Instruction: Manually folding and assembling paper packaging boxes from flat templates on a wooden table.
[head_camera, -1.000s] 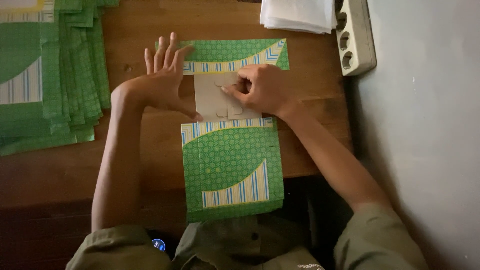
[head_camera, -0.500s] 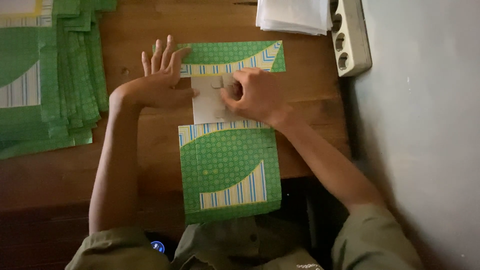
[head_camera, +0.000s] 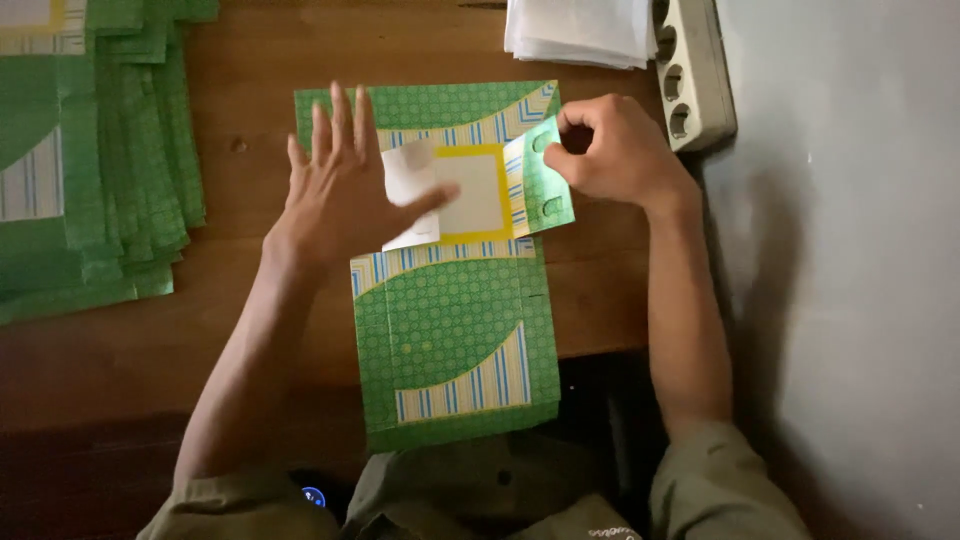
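A green dotted paper sheet (head_camera: 455, 340) with blue-and-yellow striped bands lies lengthwise on the wooden table (head_camera: 250, 60), its near end hanging over the table's front edge. My left hand (head_camera: 345, 190) lies flat on the sheet's left part, fingers spread, the thumb resting on a folded white flap (head_camera: 410, 180). My right hand (head_camera: 610, 150) pinches the sheet's right side flap (head_camera: 540, 185) and holds it lifted, which uncovers a pale square with a yellow border (head_camera: 470, 195).
A thick stack of similar green sheets (head_camera: 80, 150) covers the table's left side. White folded papers (head_camera: 580, 30) and a beige power strip (head_camera: 690, 75) lie at the back right. A grey floor (head_camera: 850, 300) runs along the right.
My right hand moved from the middle of the sheet to the right, pulling the side flap open. The yellow-bordered square now shows. My left hand stayed pressed on the sheet.
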